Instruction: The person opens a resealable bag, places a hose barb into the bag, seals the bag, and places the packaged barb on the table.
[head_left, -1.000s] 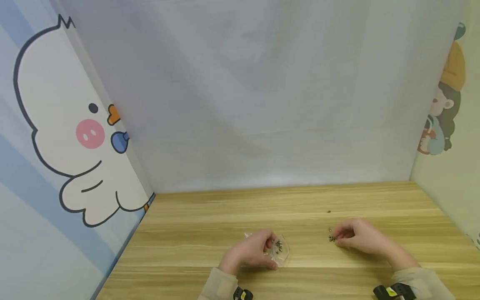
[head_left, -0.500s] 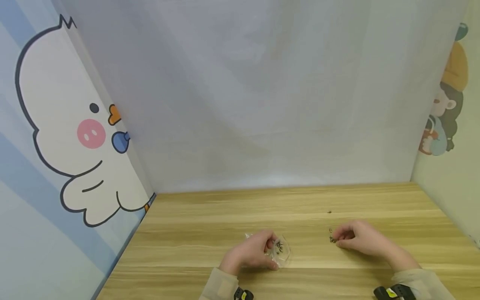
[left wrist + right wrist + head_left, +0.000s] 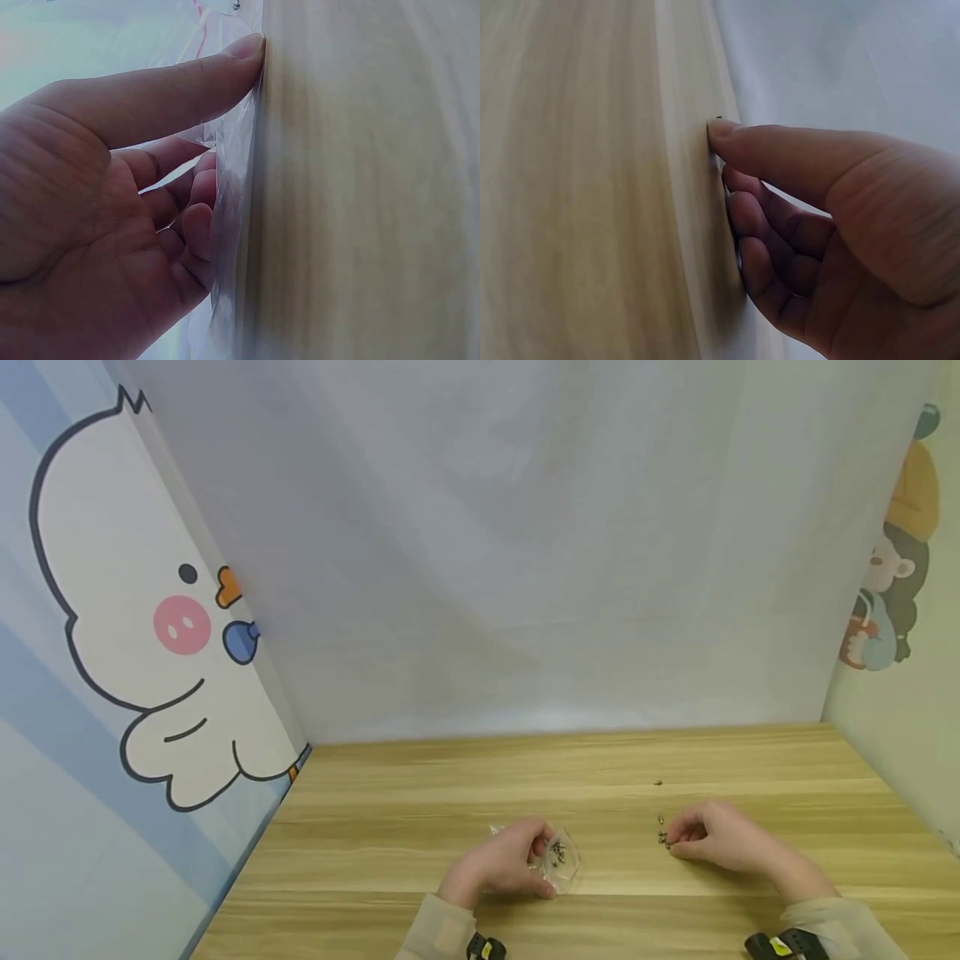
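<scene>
1. My left hand (image 3: 502,860) grips the clear bag (image 3: 569,870), thumb and fingers apart at its mouth; it looks limp, best held there.
2. My right hand (image 3: 720,835) curls beside small metal parts (image 3: 662,838); whether it pinches one, I can't tell. They look light, hard, slippery.
3. Everything's on a wood-grain counter (image 3: 375,818), pale backdrop (image 3: 525,568) behind.

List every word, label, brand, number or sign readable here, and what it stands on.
None can be read.
Clear bag: no lettering visible.
Left yellow patch and right yellow patch on the wrist gear: too small to tell.
Small metal pieces: too small to tell.
</scene>
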Demonstrator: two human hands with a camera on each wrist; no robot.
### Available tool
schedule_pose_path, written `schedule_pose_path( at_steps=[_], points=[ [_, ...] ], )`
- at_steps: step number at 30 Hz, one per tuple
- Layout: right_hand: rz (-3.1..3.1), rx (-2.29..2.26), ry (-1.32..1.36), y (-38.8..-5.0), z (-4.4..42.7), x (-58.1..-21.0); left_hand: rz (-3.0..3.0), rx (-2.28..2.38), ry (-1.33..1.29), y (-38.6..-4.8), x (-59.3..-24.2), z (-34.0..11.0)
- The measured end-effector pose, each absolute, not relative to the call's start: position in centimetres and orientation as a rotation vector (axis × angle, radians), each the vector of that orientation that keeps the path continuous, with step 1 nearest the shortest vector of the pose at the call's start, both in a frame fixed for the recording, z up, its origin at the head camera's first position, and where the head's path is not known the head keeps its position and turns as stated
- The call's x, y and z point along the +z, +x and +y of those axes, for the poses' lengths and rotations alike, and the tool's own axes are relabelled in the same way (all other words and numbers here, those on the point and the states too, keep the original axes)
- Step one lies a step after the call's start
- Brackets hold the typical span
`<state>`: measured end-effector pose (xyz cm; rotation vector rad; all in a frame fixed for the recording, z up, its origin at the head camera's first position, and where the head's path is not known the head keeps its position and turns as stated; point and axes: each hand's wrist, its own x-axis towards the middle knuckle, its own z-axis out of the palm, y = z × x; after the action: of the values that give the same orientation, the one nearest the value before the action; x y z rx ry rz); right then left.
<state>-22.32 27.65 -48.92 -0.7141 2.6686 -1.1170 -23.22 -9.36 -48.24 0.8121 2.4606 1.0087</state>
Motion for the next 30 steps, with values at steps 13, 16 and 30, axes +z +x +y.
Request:
schedule_pose_path(
  at_steps=[13,16,30],
  points=[
    [2.660,-1.078,-0.753,-22.2,27.5,-48.6,2.465,1.004,0.826,-23.4,-48.3,-9.4],
    [2.629,-1.086,-0.782,-22.1,27.5,-48.5,2.466,0.998,0.831,-23.4,-48.3,-9.4],
    [2.633,-1.045,-0.912,-22.3,24.2,-47.6,2.470,1.009,0.835,-23.2,-48.4,-9.3]
  ],
)
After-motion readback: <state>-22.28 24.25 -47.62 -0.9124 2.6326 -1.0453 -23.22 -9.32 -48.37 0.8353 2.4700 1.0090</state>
